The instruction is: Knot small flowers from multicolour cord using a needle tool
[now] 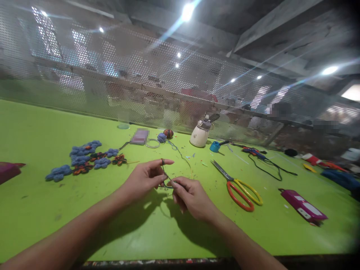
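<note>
Over the near middle of the table, my left hand has its index finger stretched out with dark yarn looped round it, while thumb and other fingers pinch the strand. Close beside it, my right hand is closed in a pinch where the yarn meets its fingertips. A thin tool may be in that pinch, but the fingers hide it. Beyond the hands lie a blue yarn ball and a dark multicoloured yarn ball. Blue and dark-orange crocheted flowers lie in a cluster to the left.
Scissors with orange and yellow handles lie right of my hands. Behind are a cream jug, a blue pot and a glue gun with its cord. A magenta case rests at right. Perforated metal screen borders the green table.
</note>
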`<state>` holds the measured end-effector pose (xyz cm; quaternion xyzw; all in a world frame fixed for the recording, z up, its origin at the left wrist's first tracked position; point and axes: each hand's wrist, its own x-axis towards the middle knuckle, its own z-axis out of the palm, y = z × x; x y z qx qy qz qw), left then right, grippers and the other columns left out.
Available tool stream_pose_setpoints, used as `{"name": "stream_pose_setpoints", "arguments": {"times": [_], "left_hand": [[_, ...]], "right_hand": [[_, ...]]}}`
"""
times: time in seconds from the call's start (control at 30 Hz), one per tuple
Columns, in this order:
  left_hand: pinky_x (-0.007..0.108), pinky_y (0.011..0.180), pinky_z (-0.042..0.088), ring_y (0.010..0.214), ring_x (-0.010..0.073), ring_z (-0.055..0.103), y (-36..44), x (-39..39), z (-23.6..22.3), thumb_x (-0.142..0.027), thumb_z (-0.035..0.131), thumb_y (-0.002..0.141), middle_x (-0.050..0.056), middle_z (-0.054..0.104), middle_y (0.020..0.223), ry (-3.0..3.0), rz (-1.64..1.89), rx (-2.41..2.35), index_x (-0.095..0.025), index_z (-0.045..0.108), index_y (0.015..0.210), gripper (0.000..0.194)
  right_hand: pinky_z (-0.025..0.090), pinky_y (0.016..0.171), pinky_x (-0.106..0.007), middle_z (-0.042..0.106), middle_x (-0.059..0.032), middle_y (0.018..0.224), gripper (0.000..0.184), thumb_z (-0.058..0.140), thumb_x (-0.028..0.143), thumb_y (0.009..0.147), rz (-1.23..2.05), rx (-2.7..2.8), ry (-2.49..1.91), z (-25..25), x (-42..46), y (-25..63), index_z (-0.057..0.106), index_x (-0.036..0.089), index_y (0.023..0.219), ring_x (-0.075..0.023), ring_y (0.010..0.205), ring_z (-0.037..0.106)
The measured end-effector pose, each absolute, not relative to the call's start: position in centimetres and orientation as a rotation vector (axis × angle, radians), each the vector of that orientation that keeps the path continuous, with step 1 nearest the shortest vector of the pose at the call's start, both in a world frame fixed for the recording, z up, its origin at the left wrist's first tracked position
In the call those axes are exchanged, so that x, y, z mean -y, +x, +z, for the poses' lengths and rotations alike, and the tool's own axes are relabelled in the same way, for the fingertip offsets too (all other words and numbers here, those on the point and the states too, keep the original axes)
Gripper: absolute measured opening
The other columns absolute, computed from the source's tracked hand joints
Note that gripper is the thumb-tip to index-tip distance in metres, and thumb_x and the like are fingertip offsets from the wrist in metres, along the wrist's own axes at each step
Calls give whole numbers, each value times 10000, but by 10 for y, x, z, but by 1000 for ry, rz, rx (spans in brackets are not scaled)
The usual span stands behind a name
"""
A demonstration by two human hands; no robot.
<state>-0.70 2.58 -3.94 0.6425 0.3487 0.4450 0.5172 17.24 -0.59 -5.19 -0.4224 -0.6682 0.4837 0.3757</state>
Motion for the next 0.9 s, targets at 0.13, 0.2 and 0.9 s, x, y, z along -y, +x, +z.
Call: {"name": "stream_pose_setpoints", "arguments": {"times": [0.13, 0.2, 0.9], "left_hand": [[277, 618, 373, 620, 151, 474, 0, -19, -45, -144, 616, 753, -10, 539, 655, 1679, 1198, -936, -217, 700, 1090, 355], [283, 653, 361, 670, 169, 467, 3, -16, -49, -145, 616, 757, -1, 521, 688, 1724, 1285, -974, -252, 715, 1074, 350], [251, 574, 378, 578, 101, 532, -13, -21, -34, -197, 780, 673, -37, 595, 639, 1160, 1008, -753, -181, 671, 1098, 439]], "right_hand": [[220, 300, -167, 534, 66, 489, 304, 580, 466, 844, 1505, 1427, -1054, -59, 5, 162, 551, 164, 816, -44, 291, 358], [208, 295, -162, 532, 69, 496, 312, 557, 484, 850, 1544, 1377, -1038, -61, 5, 157, 515, 176, 821, -42, 292, 339], [423, 670, -276, 626, -42, 817, 97, 515, 201, 905, 500, 1925, -1003, -55, 12, 185, 604, 178, 937, -160, 738, 563]]}}
